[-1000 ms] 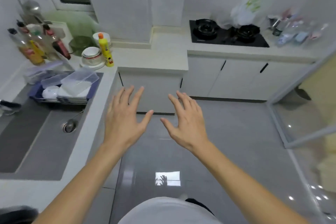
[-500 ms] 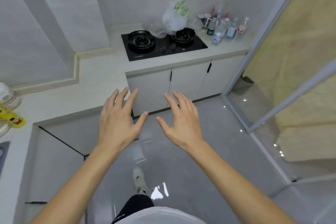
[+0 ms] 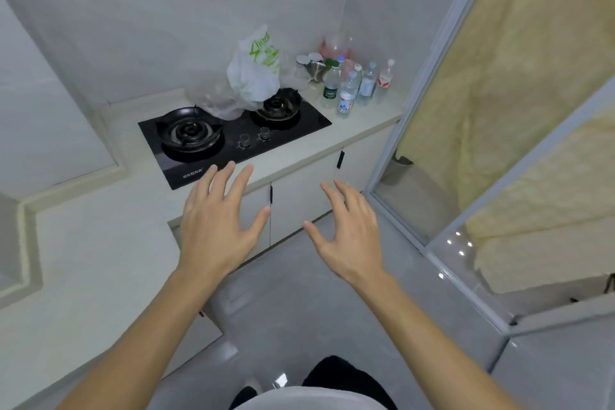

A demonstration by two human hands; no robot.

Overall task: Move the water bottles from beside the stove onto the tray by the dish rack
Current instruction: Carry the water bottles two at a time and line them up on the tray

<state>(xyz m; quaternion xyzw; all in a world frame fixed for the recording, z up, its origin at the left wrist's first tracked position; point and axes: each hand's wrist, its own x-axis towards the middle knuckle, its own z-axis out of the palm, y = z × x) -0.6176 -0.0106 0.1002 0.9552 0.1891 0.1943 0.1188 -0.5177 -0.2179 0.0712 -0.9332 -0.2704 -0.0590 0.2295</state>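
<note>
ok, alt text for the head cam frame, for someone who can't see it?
Two empty, open hands, left hand and right hand, reach out toward a kitchen counter. A cluster of water bottles stands to the right of a black two-burner stove, with a white plastic bag behind the right burner.

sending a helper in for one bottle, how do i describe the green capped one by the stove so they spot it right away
Find the black glass two-burner stove on the pale counter; a cluster of clear plastic water bottles stands just right of it. The green-capped clear bottle is the one nearest the stove, the only one with a green cap and dark green label; its neighbours have pale caps and blue or red labels.
</note>
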